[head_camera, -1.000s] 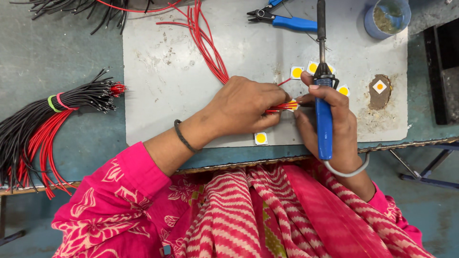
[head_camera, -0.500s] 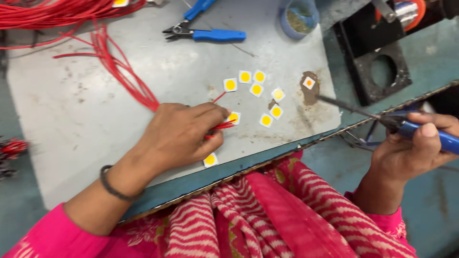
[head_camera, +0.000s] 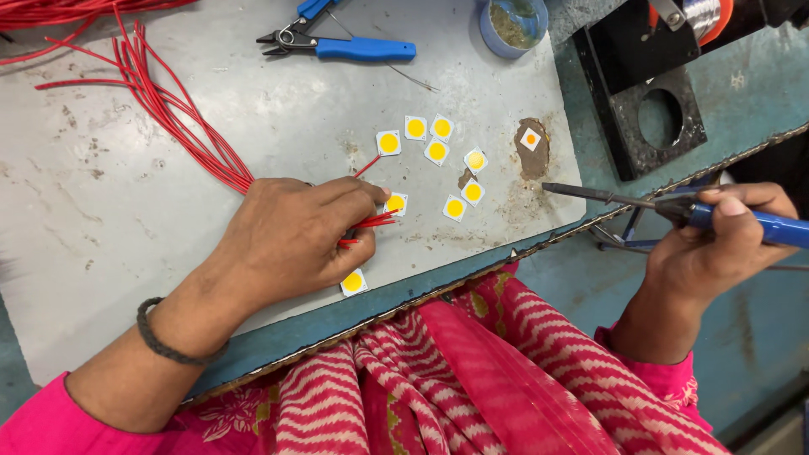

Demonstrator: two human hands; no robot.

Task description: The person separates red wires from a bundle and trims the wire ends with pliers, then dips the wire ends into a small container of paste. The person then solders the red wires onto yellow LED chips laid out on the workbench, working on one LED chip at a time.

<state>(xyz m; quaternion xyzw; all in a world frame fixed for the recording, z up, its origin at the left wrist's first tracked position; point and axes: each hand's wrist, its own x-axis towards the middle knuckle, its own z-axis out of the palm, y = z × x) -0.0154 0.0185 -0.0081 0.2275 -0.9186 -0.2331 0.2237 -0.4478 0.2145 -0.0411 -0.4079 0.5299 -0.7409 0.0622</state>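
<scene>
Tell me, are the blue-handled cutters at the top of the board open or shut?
Shut, or nearly so. The blue-handled cutters lie flat on the grey board, blade tips together; both hands are away from them.

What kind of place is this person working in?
Probably a small electronics assembly bench: a blue-handled soldering iron in the right hand, thin red wires under the left hand, and small white square chips with yellow centres.

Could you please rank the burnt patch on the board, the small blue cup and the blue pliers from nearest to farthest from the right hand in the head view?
From the right hand:
1. Burnt patch, left of the hand on the board.
2. Small blue cup, at the top edge.
3. Blue pliers, top, farther left.
</scene>
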